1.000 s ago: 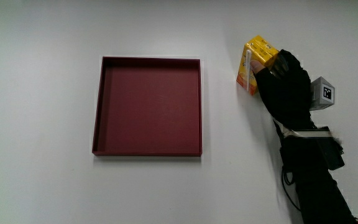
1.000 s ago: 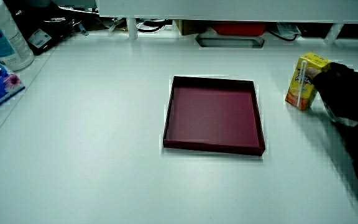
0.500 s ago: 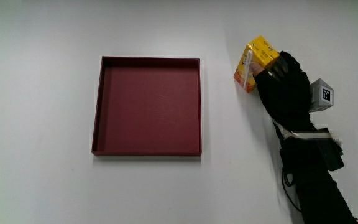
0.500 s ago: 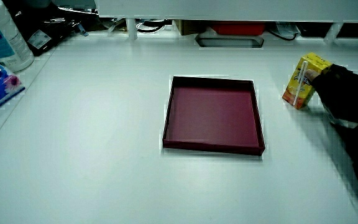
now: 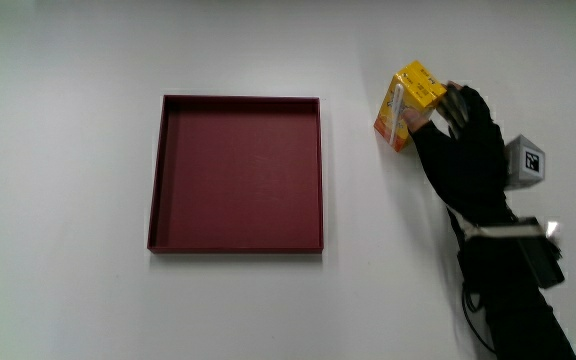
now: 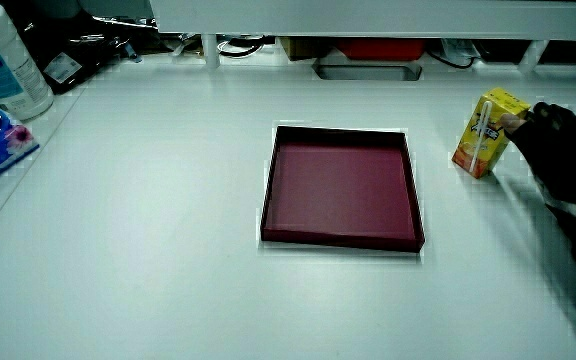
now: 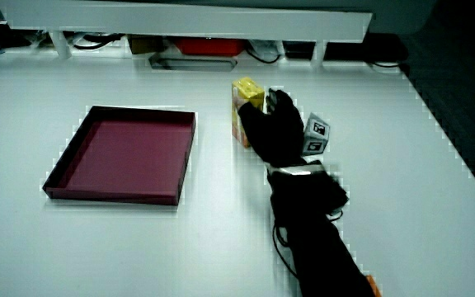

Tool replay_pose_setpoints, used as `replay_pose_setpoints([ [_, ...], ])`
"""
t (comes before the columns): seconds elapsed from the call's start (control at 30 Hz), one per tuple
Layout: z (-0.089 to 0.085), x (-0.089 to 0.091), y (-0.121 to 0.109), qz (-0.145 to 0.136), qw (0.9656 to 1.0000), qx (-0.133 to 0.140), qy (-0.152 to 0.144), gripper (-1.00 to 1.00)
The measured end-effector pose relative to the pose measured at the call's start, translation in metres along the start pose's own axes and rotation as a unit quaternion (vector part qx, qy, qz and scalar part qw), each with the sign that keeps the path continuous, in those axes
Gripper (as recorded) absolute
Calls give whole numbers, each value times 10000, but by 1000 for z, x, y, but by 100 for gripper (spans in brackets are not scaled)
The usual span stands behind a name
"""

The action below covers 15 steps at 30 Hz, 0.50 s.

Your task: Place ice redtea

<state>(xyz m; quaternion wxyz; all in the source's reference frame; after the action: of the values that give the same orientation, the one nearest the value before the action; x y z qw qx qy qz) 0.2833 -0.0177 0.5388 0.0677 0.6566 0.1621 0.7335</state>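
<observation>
The white table (image 5: 68,300) carried a dark red tray (image 5: 236,172), and beside it stood the yellow carton (image 5: 405,92). Our hand (image 5: 468,140) had its grip closed on the carton; we judged the carry to the tray came next.

The hand (image 5: 468,140) wears a black glove. On its back sits a small pale cube (image 5: 524,163) with a black square pattern. A pale band (image 5: 496,231) rings the wrist; the forearm (image 5: 513,300) is in black.
</observation>
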Motion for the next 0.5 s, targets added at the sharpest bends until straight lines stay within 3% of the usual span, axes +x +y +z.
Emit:
replay_pose_setpoints([
  [0.03,-2,-7,-9,146,9998,142,-58,-85],
  [0.1,-2,-13,-20,57,9998,143,-117,-91],
  [0.17,2,-14,-31,86,9989,252,-374,-97],
  [0.3,2,-26,-52,64,9980,129,-610,-100],
  [0.5,0,-50,-84,345,9939,-52,-1042,-100],
])
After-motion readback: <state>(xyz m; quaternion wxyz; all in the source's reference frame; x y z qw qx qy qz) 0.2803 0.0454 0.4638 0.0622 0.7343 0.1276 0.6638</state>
